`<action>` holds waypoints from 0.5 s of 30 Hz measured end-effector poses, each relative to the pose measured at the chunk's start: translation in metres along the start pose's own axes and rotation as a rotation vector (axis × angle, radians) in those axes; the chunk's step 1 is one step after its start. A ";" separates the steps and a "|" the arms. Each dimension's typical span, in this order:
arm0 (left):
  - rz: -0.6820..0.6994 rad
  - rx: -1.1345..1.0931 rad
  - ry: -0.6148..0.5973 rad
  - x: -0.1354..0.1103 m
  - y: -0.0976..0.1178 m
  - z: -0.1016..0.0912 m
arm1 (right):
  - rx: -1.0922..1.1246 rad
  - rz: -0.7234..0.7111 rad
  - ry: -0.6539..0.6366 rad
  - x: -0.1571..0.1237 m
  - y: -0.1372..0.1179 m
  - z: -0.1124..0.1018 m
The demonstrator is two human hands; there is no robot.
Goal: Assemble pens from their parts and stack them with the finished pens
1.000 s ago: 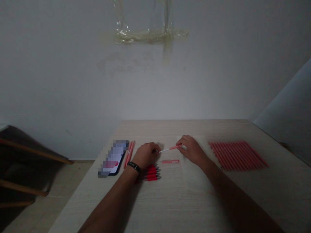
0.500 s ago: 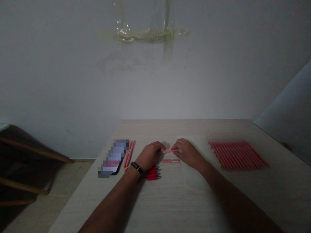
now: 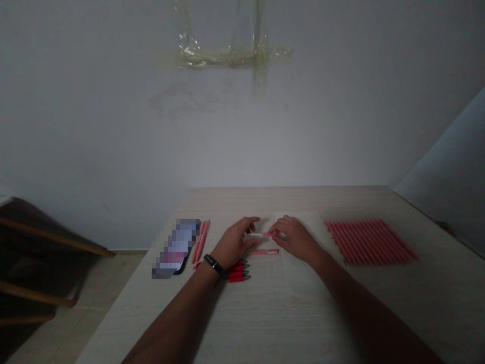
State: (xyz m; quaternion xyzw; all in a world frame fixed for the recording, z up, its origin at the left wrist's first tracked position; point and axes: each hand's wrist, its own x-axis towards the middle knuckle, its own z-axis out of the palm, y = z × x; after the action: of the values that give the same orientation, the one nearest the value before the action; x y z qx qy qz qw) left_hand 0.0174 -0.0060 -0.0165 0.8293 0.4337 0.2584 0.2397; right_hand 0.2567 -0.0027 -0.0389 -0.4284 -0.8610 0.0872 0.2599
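Note:
My right hand (image 3: 294, 237) pinches a slim pink-and-white pen (image 3: 261, 234) that lies level and points to the left. Around the pen's left end is my left hand (image 3: 237, 241), thumb and fingers spread apart, with a black band on its wrist. Just below the pen, a short pink piece with a pale mark (image 3: 267, 252) rests on the table; its left end is close to my left thumb. Several red pens with grey tips (image 3: 237, 276) lie partly hidden under my left wrist.
A phone (image 3: 176, 247) and a few pink pens (image 3: 201, 242) lie on the left of the table. At the right is a neat row of several pink pens (image 3: 373, 242). A pale sheet (image 3: 299, 278) lies beneath my right hand. A wall stands behind the table.
My left hand has opened from its closed grip near the pen's left end. More of the pen's white part now shows between my hands. The right hand keeps its pinch.

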 end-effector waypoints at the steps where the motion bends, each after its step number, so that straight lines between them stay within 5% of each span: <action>1: -0.015 0.003 -0.005 0.000 -0.001 0.001 | -0.002 0.002 0.007 0.000 0.000 -0.001; 7: -0.056 0.070 -0.149 -0.002 -0.007 0.007 | -0.004 0.019 0.069 -0.002 0.007 -0.004; 15: 0.110 0.091 -0.310 -0.002 -0.006 0.007 | -0.016 0.037 0.084 -0.002 0.010 -0.006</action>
State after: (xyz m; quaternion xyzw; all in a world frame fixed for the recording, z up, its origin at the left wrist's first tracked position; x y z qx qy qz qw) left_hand 0.0173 -0.0058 -0.0257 0.8916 0.3570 0.1203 0.2514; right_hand 0.2681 0.0015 -0.0382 -0.4495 -0.8419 0.0672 0.2908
